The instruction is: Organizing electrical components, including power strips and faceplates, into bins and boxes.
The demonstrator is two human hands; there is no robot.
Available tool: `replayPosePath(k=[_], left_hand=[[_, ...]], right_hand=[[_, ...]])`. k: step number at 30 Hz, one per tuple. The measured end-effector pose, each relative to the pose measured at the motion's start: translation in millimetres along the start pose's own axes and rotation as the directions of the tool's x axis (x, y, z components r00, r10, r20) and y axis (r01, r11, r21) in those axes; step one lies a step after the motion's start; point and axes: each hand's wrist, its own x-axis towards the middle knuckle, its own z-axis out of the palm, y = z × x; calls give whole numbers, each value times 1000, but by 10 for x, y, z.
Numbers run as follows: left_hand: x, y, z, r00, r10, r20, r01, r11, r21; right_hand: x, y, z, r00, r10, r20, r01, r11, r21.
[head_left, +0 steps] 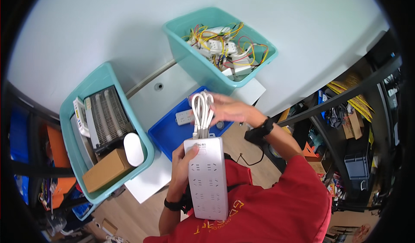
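Observation:
A long white power strip (207, 180) with rows of sockets is held upright before my red shirt. My left hand (180, 167) is closed around its left edge near the top, with the thumb on its front face. From its upper end rises a folded bundle of white cord (202, 115). My right hand (233, 109), slightly blurred, is at this bundle with its fingers round the loops; some fingertips are hidden behind the cord. Beneath the hands lies a blue tray (165, 138), which holds a small white socket block (184, 117).
A teal bin (177, 48) at the back holds tangled coloured wires and white sockets. Another teal bin (149, 150) on the left contains a grille-fronted device (108, 117) and a cardboard box (108, 170). Both stand by a white table (145, 186). Loaded shelves (346, 117) line the right.

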Motion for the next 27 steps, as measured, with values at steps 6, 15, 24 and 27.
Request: replayPosePath(k=[6,15,24,27], left_hand=[[23,-299,-10,997,-71,44,73,996,-57],[-230,-495,-306,930,-353,104,361,930,-73],[316,-450,-175,964,-249,94,264,943,-205],[658,-385,71,974,-223,37,226,959,-172]], right_hand=[[-27,319,-10,986,29,-163,-37,998,-44],[-530,-67,-270,847,-25,-531,-10,998,-63],[-952,-570,-850,687,-250,-683,206,968,-146],[-1128,-785,-1172,628,-331,-704,272,941,-200]])
